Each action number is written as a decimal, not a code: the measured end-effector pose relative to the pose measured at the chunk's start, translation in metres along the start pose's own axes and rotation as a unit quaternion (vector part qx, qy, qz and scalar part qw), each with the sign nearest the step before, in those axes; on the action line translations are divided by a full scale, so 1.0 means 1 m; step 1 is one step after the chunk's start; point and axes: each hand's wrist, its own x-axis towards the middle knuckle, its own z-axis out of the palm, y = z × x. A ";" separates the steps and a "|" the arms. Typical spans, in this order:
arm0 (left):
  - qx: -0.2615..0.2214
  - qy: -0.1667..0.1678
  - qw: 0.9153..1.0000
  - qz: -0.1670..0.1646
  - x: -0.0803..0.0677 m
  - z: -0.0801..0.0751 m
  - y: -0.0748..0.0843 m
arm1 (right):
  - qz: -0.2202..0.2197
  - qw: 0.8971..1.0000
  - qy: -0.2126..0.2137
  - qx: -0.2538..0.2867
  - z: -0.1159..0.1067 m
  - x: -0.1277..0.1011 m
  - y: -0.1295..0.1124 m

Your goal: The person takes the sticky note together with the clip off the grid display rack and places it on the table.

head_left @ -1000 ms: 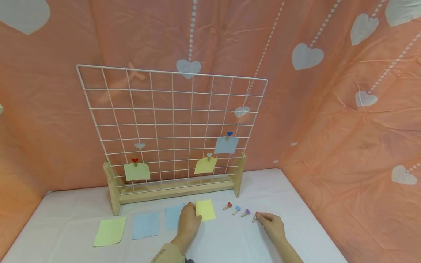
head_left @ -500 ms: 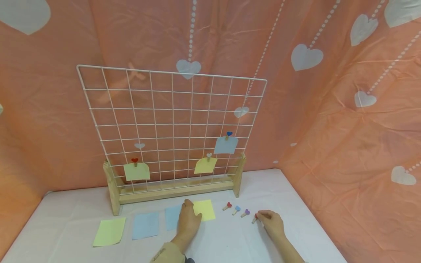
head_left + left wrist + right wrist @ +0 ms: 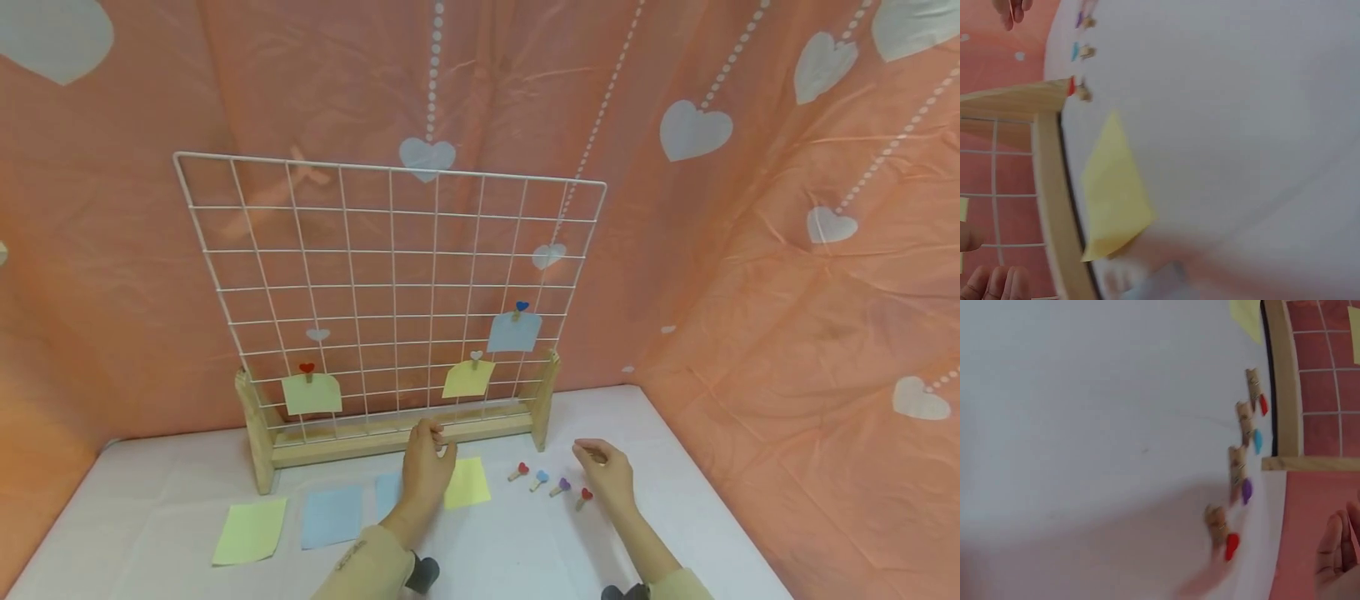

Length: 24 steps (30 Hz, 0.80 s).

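My left hand (image 3: pixel 424 477) is raised over a blue sticky note (image 3: pixel 387 493), partly covering it, with a yellow sticky note (image 3: pixel 467 482) just to its right. Nothing shows between its loosely bent fingers (image 3: pixel 997 284). Over to the right, my right hand (image 3: pixel 611 479) hovers empty above the table, its fingers (image 3: pixel 1338 547) loosely curved. Below and left of it, small wooden clothespins with heart tops lie in a slanting row: one red (image 3: pixel 583 497), one purple (image 3: pixel 561 487), one light blue (image 3: pixel 540 479) and another red (image 3: pixel 519 472).
A white wire grid (image 3: pixel 393 283) stands in a wooden base (image 3: pixel 405 442). Clothespins hold a green note (image 3: pixel 312 394), a yellow note (image 3: pixel 468 379) and a blue note (image 3: pixel 514 333) on it. Another blue note (image 3: pixel 332 517) and a green note (image 3: pixel 249 532) lie at left.
My right hand has let go of the nearest red clothespin, left it at the row's end and risen away. My left hand has lifted from beside the yellow note toward the grid base.
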 end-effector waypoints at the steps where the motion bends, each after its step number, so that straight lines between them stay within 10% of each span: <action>1: -0.002 0.002 1.000 0.002 0.003 -0.001 0.002 | -0.006 1.000 0.003 0.005 0.002 0.001 -0.005; 24: -0.049 0.067 0.995 0.049 0.033 -0.014 0.025 | -0.095 0.991 -0.015 0.091 0.038 0.014 -0.076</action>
